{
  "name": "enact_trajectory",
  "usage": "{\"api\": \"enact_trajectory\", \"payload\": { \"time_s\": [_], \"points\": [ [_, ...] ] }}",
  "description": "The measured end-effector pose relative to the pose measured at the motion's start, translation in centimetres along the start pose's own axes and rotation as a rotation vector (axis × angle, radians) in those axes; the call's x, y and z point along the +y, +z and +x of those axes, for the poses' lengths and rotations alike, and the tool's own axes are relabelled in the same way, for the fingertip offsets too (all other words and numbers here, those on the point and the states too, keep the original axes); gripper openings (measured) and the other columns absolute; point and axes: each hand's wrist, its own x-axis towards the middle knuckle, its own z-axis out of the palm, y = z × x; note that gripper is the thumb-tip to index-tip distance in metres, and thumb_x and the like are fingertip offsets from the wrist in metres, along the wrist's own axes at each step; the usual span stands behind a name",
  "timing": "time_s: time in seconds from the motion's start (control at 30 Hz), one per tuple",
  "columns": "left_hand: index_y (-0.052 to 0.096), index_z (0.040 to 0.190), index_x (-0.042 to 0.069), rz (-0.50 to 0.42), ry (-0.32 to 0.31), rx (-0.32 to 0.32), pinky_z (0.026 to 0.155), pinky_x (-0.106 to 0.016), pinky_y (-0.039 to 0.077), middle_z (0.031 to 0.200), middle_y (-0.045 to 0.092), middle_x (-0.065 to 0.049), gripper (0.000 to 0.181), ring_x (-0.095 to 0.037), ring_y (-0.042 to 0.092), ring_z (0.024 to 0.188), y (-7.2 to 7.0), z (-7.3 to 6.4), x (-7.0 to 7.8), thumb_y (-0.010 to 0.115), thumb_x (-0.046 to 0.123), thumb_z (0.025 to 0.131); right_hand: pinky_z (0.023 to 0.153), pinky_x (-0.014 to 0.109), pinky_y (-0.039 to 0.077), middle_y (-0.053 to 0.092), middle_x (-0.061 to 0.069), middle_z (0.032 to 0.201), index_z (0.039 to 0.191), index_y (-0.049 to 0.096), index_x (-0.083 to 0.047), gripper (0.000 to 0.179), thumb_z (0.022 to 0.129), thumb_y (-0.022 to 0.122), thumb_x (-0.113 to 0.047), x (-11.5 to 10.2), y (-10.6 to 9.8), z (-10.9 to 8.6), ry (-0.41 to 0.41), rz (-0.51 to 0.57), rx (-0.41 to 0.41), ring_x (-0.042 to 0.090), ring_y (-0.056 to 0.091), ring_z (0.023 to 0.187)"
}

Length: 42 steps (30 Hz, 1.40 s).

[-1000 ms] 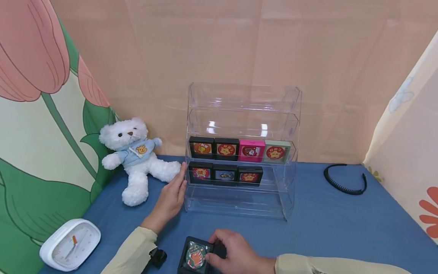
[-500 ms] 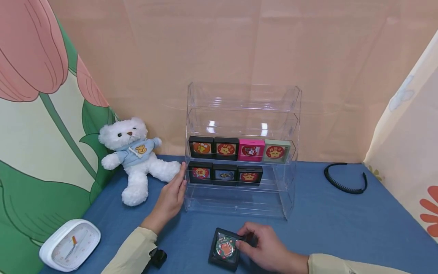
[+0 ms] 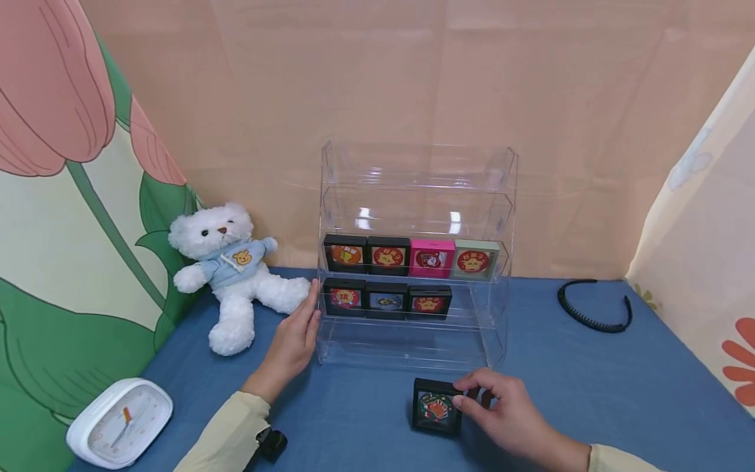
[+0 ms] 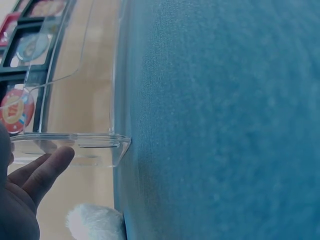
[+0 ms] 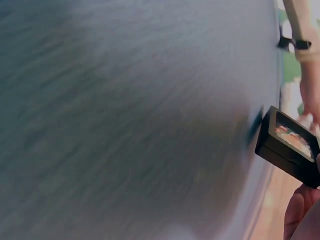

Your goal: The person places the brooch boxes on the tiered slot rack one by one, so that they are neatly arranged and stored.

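A clear acrylic display rack point(image 3: 413, 357) with stepped tiers stands on the blue cloth. My left hand point(image 3: 290, 351) rests with straight fingers against its left side; the left wrist view shows those fingers point(image 4: 47, 172) at the clear panel. In front of the rack my right hand point(image 3: 510, 413) pinches the right edge of a small black square box point(image 3: 435, 408). A round green and red picture shows in its front window. The right wrist view has the black box point(image 5: 287, 157) tilted, a little off the cloth.
Black, pink point(image 3: 432, 258) and pale green point(image 3: 475, 260) boxes fill one tier; three black boxes point(image 3: 387, 301) sit on the tier below. A white teddy bear point(image 3: 232, 275) and a white clock point(image 3: 120, 423) are at left. A black coiled headband point(image 3: 592, 321) lies at right.
My right hand has carried the black box rightward and up toward the rack. The box now stands more upright, facing me. The left hand stays at the rack's side.
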Motion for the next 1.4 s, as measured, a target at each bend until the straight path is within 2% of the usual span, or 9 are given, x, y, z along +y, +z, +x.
{"api": "enact_trajectory", "payload": {
  "time_s": [0.17, 0.37, 0.57, 0.77, 0.9, 1.07, 1.2, 1.4],
  "points": [
    [0.018, 0.152, 0.01, -0.002, -0.002, 0.0, 0.102, -0.043, 0.034, 0.149, 0.033, -0.011, 0.059, -0.026, 0.035, 0.132, -0.1, 0.0, 0.0, 0.047, 0.006, 0.1, 0.055, 0.025, 0.052, 0.067, -0.012, 0.09, 0.09, 0.069, -0.022, 0.019, 0.08, 0.076, -0.007, 0.3, -1.6, -0.1, 0.036, -0.091, 0.086, 0.005, 0.062, 0.076],
    [0.018, 0.152, 0.01, -0.005, -0.011, -0.006, 0.102, -0.043, 0.034, 0.149, 0.032, -0.011, 0.059, -0.027, 0.035, 0.132, -0.2, 0.0, 0.1, 0.046, 0.007, 0.1, 0.058, 0.024, 0.053, 0.067, -0.011, 0.091, 0.09, 0.069, -0.023, 0.026, 0.076, 0.077, -0.002, 0.0, -4.3, 0.6, 0.02, -0.213, 0.174, 0.005, 0.063, 0.077],
    [0.019, 0.152, 0.009, -0.005, -0.005, -0.002, 0.102, -0.044, 0.035, 0.149, 0.033, -0.012, 0.059, -0.027, 0.035, 0.132, -0.3, 0.1, 0.2, 0.046, 0.006, 0.1, 0.062, 0.015, 0.05, 0.069, -0.005, 0.093, 0.092, 0.071, -0.017, 0.029, 0.073, 0.078, 0.004, -0.5, -7.5, 2.1, -0.041, -0.302, 0.27, 0.004, 0.062, 0.08],
    [0.02, 0.151, 0.009, 0.0, 0.003, 0.006, 0.101, -0.044, 0.035, 0.148, 0.034, -0.013, 0.06, -0.028, 0.036, 0.131, -0.4, 0.1, 0.2, 0.048, 0.004, 0.099, 0.069, 0.008, 0.046, 0.07, 0.002, 0.095, 0.097, 0.072, -0.01, 0.03, 0.072, 0.078, 0.005, -0.7, -9.8, 4.2, -0.079, -0.353, 0.338, -0.003, 0.059, 0.082],
    [0.02, 0.151, 0.008, -0.007, -0.002, -0.002, 0.101, -0.044, 0.035, 0.148, 0.033, -0.013, 0.06, -0.028, 0.036, 0.131, -0.4, 0.0, 0.2, 0.048, 0.004, 0.099, 0.07, 0.005, 0.043, 0.07, 0.005, 0.095, 0.101, 0.072, -0.007, 0.031, 0.073, 0.078, 0.004, -0.7, -10.6, 5.5, -0.083, -0.376, 0.374, -0.006, 0.059, 0.08],
    [0.02, 0.151, 0.008, -0.005, -0.008, -0.005, 0.102, -0.044, 0.035, 0.149, 0.032, -0.013, 0.059, -0.028, 0.035, 0.132, -0.3, -0.1, 0.2, 0.048, 0.005, 0.099, 0.073, 0.005, 0.042, 0.07, 0.004, 0.094, 0.105, 0.071, -0.006, 0.028, 0.077, 0.078, -0.003, -0.8, -11.0, 7.1, -0.073, -0.418, 0.397, 0.003, 0.061, 0.082],
    [0.02, 0.151, 0.008, -0.007, -0.005, 0.0, 0.102, -0.044, 0.035, 0.149, 0.033, -0.013, 0.059, -0.028, 0.036, 0.132, -0.2, -0.1, 0.1, 0.048, 0.004, 0.099, 0.074, 0.005, 0.042, 0.07, 0.004, 0.094, 0.106, 0.071, -0.005, 0.027, 0.079, 0.076, -0.005, -0.6, -11.0, 8.2, -0.094, -0.426, 0.397, 0.011, 0.062, 0.082],
    [0.019, 0.152, 0.009, -0.013, -0.009, -0.007, 0.102, -0.044, 0.035, 0.149, 0.032, -0.012, 0.06, -0.027, 0.035, 0.132, -0.1, -0.2, 0.1, 0.048, 0.005, 0.099, 0.071, 0.006, 0.042, 0.069, 0.006, 0.095, 0.104, 0.071, -0.004, 0.025, 0.079, 0.076, -0.003, 0.1, -10.6, 9.1, -0.115, -0.424, 0.407, 0.013, 0.061, 0.081]
  ]
}}
